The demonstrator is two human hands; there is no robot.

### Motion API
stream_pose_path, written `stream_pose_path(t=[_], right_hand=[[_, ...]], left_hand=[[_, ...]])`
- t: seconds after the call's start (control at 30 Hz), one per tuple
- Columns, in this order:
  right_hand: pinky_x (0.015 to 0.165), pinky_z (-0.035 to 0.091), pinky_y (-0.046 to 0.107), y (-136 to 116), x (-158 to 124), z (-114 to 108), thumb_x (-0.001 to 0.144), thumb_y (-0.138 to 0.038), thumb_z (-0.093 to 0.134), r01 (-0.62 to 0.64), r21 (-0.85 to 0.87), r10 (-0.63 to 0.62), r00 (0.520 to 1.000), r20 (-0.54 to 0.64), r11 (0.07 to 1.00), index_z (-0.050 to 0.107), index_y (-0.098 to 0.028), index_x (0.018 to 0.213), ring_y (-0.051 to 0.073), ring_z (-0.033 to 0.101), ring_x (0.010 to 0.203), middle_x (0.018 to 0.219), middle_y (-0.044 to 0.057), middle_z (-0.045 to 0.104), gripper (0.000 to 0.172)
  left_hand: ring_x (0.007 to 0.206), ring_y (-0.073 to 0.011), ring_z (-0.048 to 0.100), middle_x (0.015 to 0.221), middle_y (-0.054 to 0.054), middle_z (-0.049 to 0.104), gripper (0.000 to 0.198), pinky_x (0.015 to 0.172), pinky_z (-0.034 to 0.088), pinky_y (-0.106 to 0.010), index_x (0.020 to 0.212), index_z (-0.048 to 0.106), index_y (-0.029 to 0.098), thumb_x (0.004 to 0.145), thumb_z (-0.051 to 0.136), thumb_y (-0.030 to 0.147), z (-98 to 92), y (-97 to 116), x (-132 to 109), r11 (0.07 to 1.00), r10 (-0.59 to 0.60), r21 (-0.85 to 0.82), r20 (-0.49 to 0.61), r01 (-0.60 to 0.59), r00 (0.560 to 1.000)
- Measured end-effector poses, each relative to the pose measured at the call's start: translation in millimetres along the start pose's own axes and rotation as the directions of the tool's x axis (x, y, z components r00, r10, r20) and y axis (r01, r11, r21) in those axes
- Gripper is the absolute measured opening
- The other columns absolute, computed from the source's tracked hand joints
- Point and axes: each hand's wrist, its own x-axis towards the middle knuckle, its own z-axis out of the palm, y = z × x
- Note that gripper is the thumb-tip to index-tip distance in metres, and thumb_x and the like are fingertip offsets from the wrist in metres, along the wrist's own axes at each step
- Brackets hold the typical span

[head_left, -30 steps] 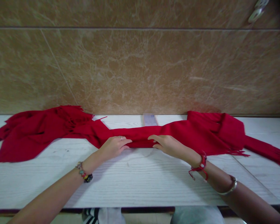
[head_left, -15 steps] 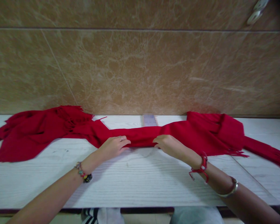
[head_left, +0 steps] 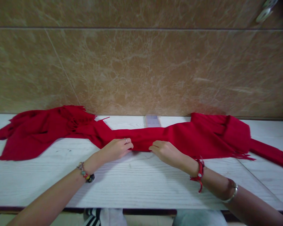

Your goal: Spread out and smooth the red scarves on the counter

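Note:
A long red scarf point(head_left: 145, 135) with fringed ends lies across the white table point(head_left: 132, 185). Its middle is folded into a narrow band, while both sides spread out wide and crumpled. My left hand point(head_left: 119, 147), with a ring on one finger, pinches the near edge of that band. A short way to the right, my right hand point(head_left: 166, 151) grips the same edge, fingers curled over the cloth. My thumbs are mostly hidden. Between the two hands a stretch of the folded scarf shows.
A brown marbled tile wall point(head_left: 136, 72) rises right behind the table. Behind the scarf, a small pale blurred card point(head_left: 153, 121) lies against the wall. A white fixture point(head_left: 264, 15) is on the wall at upper right. The table's front edge is close to my legs.
My right hand has slid a little left along the scarf's near edge, closer to my left hand. The band's near edge has come slightly toward me. The camera view has shifted slightly.

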Motion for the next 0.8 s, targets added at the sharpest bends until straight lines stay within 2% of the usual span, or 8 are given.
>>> stream_pose_path(t=[0.17,0.33,0.43,0.63,0.73,0.8], right_hand=[[0.055,0.034,0.024,1.2,-0.5,0.9,0.080,-0.006,0.048,0.053,-0.026,-0.053,0.998,0.018,0.998,0.059,-0.014,0.074,0.012,0.049,0.062,0.068,0.002,0.056,0.015],[0.060,0.036,0.025,-9.4,8.8,8.1,0.082,-0.015,0.051,0.065,-0.031,-0.067,0.997,-0.048,0.997,0.058,-0.016,0.078,0.014,0.050,0.068,0.074,0.002,0.057,0.009],[0.060,0.037,0.025,-16.4,14.8,15.7,0.083,-0.013,0.049,0.105,-0.062,-0.109,0.992,-0.064,0.992,0.057,-0.015,0.078,0.014,0.050,0.068,0.074,0.002,0.057,0.010],[0.062,0.039,0.025,-17.2,14.8,24.5,0.082,-0.010,0.048,0.114,-0.026,-0.116,0.991,-0.067,0.993,0.057,-0.016,0.077,0.014,0.050,0.068,0.075,0.002,0.057,0.012],[0.066,0.042,0.025,-16.4,12.7,23.6,0.082,-0.009,0.047,0.136,0.007,-0.136,0.989,-0.058,0.991,0.058,-0.015,0.082,0.015,0.052,0.072,0.081,0.003,0.059,0.012],[0.069,0.044,0.026,-16.9,11.7,21.7,0.083,-0.008,0.047,0.149,0.021,-0.148,0.988,-0.048,0.989,0.059,-0.014,0.086,0.015,0.053,0.076,0.085,0.005,0.060,0.014]], left_hand=[[0.077,-0.0157,0.057,0.089,-0.004,0.057,0.009,0.060,0.043,-0.023,0.087,0.052,0.015,0.080,0.048,0.011,-6.0,-0.9,-3.8,0.999,-0.019,0.046,0.065,0.016,0.998],[0.079,-0.0159,0.057,0.089,-0.003,0.058,0.014,0.064,0.044,-0.024,0.095,0.053,0.018,0.082,0.048,0.015,3.6,0.6,-3.0,0.999,0.024,0.028,0.075,-0.026,0.997],[0.079,-0.0160,0.057,0.089,-0.003,0.058,0.015,0.063,0.044,-0.025,0.097,0.053,0.018,0.083,0.048,0.018,7.0,2.4,-1.1,0.999,0.028,0.022,0.062,-0.029,0.998],[0.086,-0.0157,0.054,0.095,-0.004,0.057,0.004,0.075,0.042,-0.025,0.081,0.056,0.017,0.077,0.053,0.016,-11.0,4.4,-1.6,0.990,0.060,-0.128,0.023,-0.056,0.998],[0.082,-0.0143,0.055,0.088,-0.002,0.059,0.007,0.072,0.043,-0.023,0.086,0.055,0.016,0.079,0.052,0.019,-16.8,3.9,-3.8,0.982,0.063,-0.180,0.056,-0.052,0.996],[0.084,-0.0149,0.055,0.092,-0.002,0.060,0.014,0.074,0.043,-0.024,0.094,0.054,0.017,0.082,0.051,0.023,-14.4,3.8,-4.5,0.988,0.038,-0.153,0.043,-0.031,0.998]])
